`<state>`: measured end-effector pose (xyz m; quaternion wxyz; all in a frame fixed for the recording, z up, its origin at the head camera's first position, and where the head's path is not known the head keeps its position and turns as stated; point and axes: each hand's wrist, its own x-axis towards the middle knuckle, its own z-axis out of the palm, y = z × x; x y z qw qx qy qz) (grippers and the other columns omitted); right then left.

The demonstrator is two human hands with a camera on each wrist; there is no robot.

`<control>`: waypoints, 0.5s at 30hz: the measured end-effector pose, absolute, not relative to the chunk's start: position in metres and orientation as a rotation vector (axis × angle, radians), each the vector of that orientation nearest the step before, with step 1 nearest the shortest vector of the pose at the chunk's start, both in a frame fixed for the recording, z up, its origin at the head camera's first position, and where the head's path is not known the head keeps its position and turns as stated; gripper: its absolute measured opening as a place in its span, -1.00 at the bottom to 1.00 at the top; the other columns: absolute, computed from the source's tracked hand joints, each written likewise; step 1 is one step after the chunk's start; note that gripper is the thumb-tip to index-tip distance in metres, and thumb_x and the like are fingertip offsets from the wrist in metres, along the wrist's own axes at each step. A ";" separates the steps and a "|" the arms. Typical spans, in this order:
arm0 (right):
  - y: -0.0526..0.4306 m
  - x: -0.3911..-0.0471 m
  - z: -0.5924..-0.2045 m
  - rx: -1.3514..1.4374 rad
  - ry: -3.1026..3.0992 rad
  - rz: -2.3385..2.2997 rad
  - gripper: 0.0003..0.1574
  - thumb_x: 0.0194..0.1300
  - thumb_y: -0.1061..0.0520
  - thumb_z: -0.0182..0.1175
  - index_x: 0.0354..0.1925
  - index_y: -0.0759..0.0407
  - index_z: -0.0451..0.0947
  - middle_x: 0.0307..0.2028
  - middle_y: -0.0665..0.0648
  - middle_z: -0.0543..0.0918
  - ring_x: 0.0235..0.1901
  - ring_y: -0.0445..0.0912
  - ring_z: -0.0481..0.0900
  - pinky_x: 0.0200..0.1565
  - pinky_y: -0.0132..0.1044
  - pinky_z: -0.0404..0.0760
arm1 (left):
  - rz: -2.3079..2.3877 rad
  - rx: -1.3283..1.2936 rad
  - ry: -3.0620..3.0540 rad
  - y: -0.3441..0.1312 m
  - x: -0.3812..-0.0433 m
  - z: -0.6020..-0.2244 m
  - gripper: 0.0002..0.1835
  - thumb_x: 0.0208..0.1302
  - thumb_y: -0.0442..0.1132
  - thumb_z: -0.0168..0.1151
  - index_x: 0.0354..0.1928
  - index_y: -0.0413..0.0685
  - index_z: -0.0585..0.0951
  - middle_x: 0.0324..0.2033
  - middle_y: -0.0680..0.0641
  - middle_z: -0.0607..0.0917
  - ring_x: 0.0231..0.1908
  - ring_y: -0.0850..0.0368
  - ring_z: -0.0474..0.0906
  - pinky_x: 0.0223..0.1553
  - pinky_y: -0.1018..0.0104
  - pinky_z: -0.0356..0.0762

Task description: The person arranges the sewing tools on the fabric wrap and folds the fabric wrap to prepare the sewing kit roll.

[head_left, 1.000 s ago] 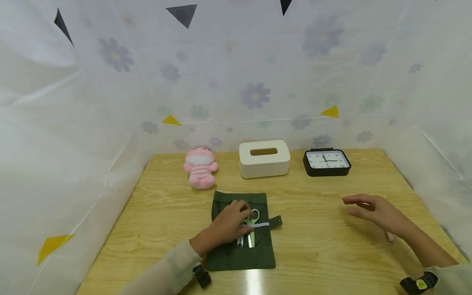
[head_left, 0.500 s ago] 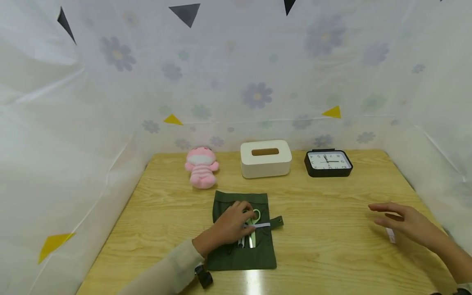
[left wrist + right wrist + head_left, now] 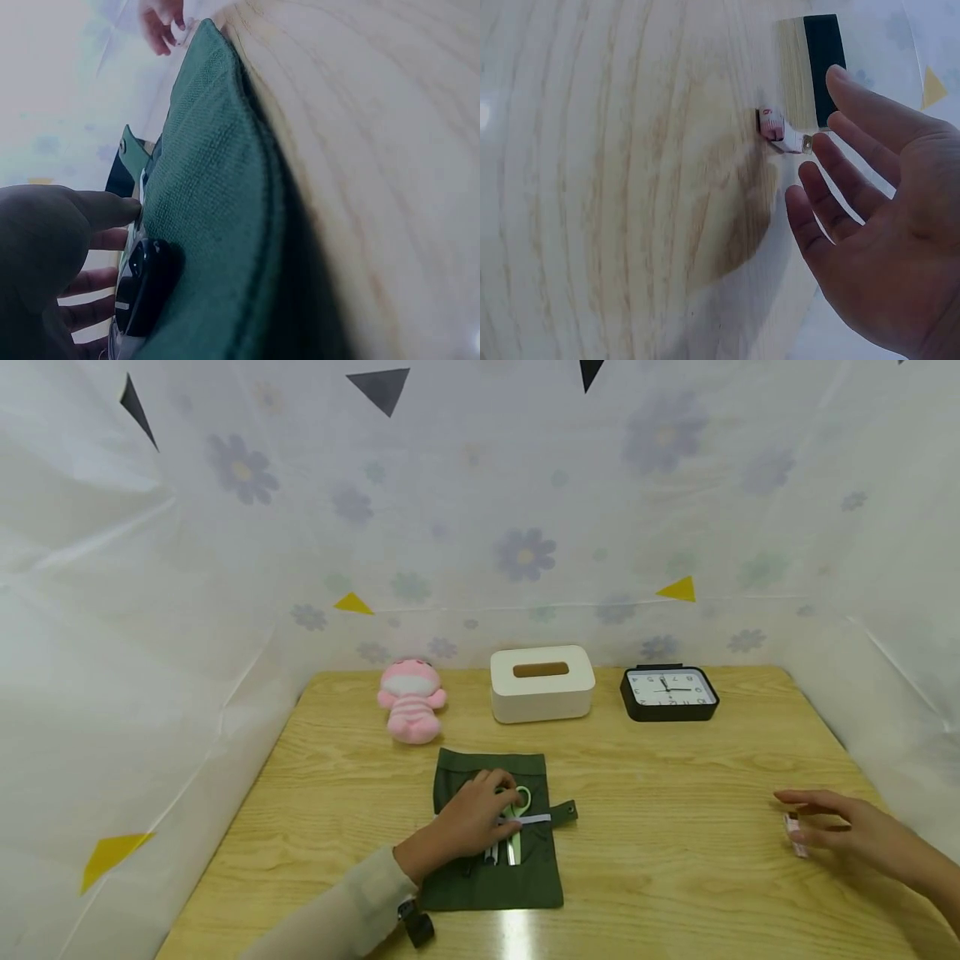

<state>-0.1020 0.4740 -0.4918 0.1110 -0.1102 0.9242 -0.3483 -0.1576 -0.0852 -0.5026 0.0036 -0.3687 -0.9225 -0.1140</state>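
Observation:
A dark green cloth tool roll point(image 3: 517, 892) lies flat on the table. Tucked under its pale elastic band point(image 3: 535, 819) are pale-green-handled scissors point(image 3: 522, 797) and slimmer tools, one with a black end point(image 3: 142, 289). My left hand point(image 3: 474, 817) rests over these tools, fingers loosely bent, partly covering them. Far to the right, my right hand point(image 3: 862, 837) hovers with thumb and fingers spread around a small rolled measuring tape point(image 3: 795, 837). In the right wrist view, this tape point(image 3: 772, 127) is white with red marks and a metal tip; a gap separates it from the fingers.
Along the back of the table stand a pink plush toy point(image 3: 412, 703), a white tissue box point(image 3: 542, 700) and a black-framed clock point(image 3: 670, 693). The tool roll's snap strap point(image 3: 565, 812) sticks out to its right. Flower-printed sheeting walls in the back and both sides.
My right hand has moved right and toward me, from left of the measuring tape to over it. My left hand has stayed on the tools in the roll.

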 end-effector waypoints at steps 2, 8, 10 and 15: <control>0.476 -0.101 -0.493 -0.349 2.682 -1.045 -0.31 0.44 0.14 0.31 0.41 0.37 0.36 0.09 -0.54 0.49 -0.01 -0.62 0.42 -0.23 -0.43 0.60 | -0.360 -1.155 -2.891 -0.085 -0.158 -0.503 -0.66 0.43 0.13 0.30 0.12 0.21 0.67 0.17 0.03 0.51 0.12 0.08 0.48 0.04 0.07 0.55; 0.480 -0.100 -0.497 -0.352 2.656 -1.026 -0.26 0.44 0.13 0.31 0.42 0.41 0.31 0.15 -0.38 0.51 0.00 -0.65 0.38 -0.22 -0.44 0.60 | -0.348 -1.156 -2.884 -0.085 -0.158 -0.503 -0.67 0.43 0.13 0.30 0.11 0.22 0.68 0.17 0.03 0.52 0.10 0.09 0.48 0.01 0.10 0.55; 0.479 -0.100 -0.499 -0.327 2.660 -1.007 -0.25 0.45 0.10 0.31 0.43 0.42 0.32 0.22 -0.09 0.56 -0.01 -0.67 0.35 -0.21 -0.44 0.60 | -0.342 -1.158 -2.883 -0.085 -0.158 -0.502 -0.67 0.43 0.13 0.30 0.11 0.23 0.68 0.17 0.03 0.52 0.09 0.10 0.49 0.01 0.12 0.55; 0.479 -0.099 -0.503 -0.337 2.686 -0.998 -0.26 0.44 0.10 0.32 0.40 0.42 0.33 0.27 0.08 0.50 0.01 -0.71 0.28 -0.18 -0.49 0.57 | -0.341 -1.155 -2.891 -0.085 -0.157 -0.501 -0.67 0.43 0.13 0.30 0.11 0.23 0.68 0.16 0.04 0.52 0.09 0.11 0.48 0.01 0.12 0.55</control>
